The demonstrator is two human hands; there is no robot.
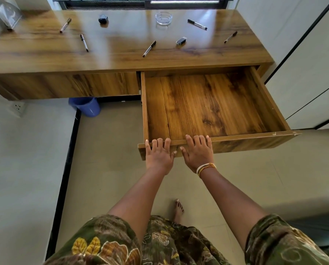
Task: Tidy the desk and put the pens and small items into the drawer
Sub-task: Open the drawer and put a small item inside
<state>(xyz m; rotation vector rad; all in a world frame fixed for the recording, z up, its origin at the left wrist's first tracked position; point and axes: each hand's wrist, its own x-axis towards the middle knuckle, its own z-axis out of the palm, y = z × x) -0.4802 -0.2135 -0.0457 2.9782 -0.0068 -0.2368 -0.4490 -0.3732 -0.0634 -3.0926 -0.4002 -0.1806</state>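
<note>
1. The drawer [203, 104] stands pulled far out from under the desk [112, 54], its wooden floor bare — nothing has gone in yet.
2. The left hand [159, 154] and the right hand [197, 153] sit side by side on the drawer's front panel, fingers curled over its top edge and thumbs down the face; both are closed on that panel and carry nothing else.
3. Five pens lie scattered on the desktop, well apart: one far left [65, 25], one left of centre [84, 42], one near the middle [149, 48], one at the back right [197, 24] and one far right [230, 36].
4. Each pen should be light, stiff and smooth, apt to roll on the glossy top — best pinched across mid-barrel.
5. Small items wait too: a dark round piece [103, 18], perhaps an ink pot or sharpener, and a small black block [181, 40], likely an eraser.
6. The glass ashtray [163, 18] looks heavier and breakable; I would lift it by the rim with a full grip.
</note>
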